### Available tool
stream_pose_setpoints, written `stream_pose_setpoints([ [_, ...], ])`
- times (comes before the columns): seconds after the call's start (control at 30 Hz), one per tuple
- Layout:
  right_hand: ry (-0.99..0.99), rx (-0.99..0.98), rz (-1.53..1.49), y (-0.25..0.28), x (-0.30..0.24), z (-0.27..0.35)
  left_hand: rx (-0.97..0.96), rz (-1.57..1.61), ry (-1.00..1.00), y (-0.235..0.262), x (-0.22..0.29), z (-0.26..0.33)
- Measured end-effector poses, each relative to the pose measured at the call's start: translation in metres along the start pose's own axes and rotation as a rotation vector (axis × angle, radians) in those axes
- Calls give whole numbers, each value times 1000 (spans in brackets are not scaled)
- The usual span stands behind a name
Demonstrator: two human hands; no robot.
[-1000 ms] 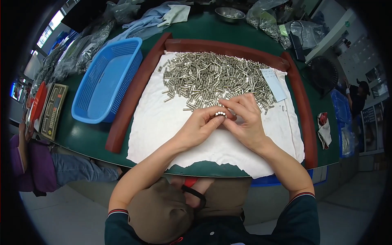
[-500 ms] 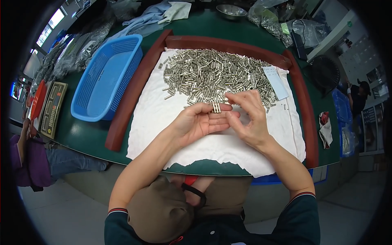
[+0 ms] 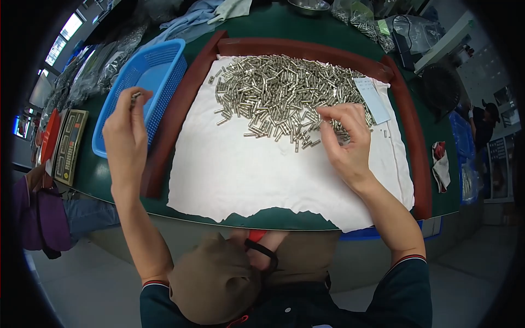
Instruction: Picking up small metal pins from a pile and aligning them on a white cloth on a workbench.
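My left hand (image 3: 127,123) is raised over the near end of the blue perforated basket (image 3: 175,68). Its fingers are closed on a few small metal pins (image 3: 135,97), partly hidden by the fingertips. My right hand (image 3: 350,142) hovers at the near right side of a heap of shiny metal pins (image 3: 279,90), thumb and forefinger apart, with nothing visible between them. The heap lies on a white cloth (image 3: 246,175), and several loose pins are scattered along its near edge.
A dark red frame (image 3: 311,49) borders the cloth on the left, back and right. A pale paper slip (image 3: 372,101) lies beside the heap. Left of the basket stands a dark box (image 3: 71,145). Bagged parts (image 3: 363,19) and a metal bowl (image 3: 309,5) are at the back.
My left hand has moved from in front of the heap leftward to the basket, carrying the pins. The right hand has parted from it and shifted slightly right.
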State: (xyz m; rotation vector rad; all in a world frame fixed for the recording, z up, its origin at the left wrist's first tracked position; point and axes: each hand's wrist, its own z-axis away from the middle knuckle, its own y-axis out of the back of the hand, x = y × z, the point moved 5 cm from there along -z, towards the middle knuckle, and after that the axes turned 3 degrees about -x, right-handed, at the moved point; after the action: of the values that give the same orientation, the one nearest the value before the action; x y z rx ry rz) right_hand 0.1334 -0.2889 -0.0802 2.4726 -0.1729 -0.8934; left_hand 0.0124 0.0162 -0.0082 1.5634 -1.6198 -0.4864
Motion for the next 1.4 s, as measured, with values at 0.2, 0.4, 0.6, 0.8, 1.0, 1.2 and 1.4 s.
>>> stream_pose_setpoints([
  [0.2, 3, -126, -16, -12, -5, 2, -197, -290, 277, 31, -100, 0],
  [0.4, -5, -186, 21, -14, 4, 9, -88, -180, -18, -6, -7, 11],
  [0.6, 53, -184, 23, -20, -4, 5, -485, 224, -314, -68, 63, 31],
  [0.8, 47, -193, 18, -23, -4, 5, -530, 321, -333, -101, 69, 33],
  [1.0, 184, -253, 128, -32, -14, 3, -500, 341, -356, -110, 67, 32],
  [1.2, 235, -468, 173, -58, -21, -20, -480, 347, -333, -108, 64, 35],
  [1.4, 235, -674, 155, -79, -14, -44, -425, 360, -249, -109, 59, 42],
])
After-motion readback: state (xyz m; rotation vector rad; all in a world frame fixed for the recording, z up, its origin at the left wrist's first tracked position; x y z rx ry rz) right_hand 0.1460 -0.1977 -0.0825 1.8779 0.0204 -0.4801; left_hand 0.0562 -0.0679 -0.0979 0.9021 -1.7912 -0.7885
